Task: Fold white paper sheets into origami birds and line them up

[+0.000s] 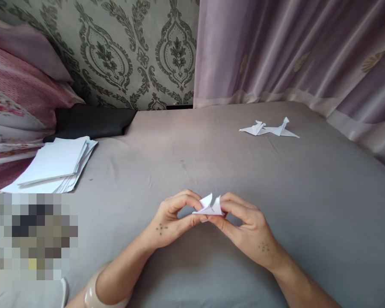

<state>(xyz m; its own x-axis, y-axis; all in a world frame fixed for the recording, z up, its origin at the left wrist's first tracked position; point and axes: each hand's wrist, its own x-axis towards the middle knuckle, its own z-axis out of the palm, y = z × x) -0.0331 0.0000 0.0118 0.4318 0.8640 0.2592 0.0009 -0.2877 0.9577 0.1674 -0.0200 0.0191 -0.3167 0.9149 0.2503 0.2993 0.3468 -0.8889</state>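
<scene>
Between my two hands is a small piece of folded white paper (208, 208), with two pointed flaps standing up and a gap between them. My left hand (176, 214) pinches its left end, the thumb along the lower edge and the fingers behind. From the other side my right hand (245, 218) grips the right end, its thumb in front and its fingertips partly hidden behind the paper. Both thumbs nearly meet below the folds. Farther back to the right, two folded white paper birds (256, 128) rest close together on the grey sheet (167, 149).
A stack of white paper (56, 160) lies at the left, in front of a black flat item (93, 122). Pink floral fabric (16, 94) hangs or lies beside it. Lilac curtains (259, 51) border the back right; patterned wallpaper (141, 47) stands behind. The lower left is pixelated.
</scene>
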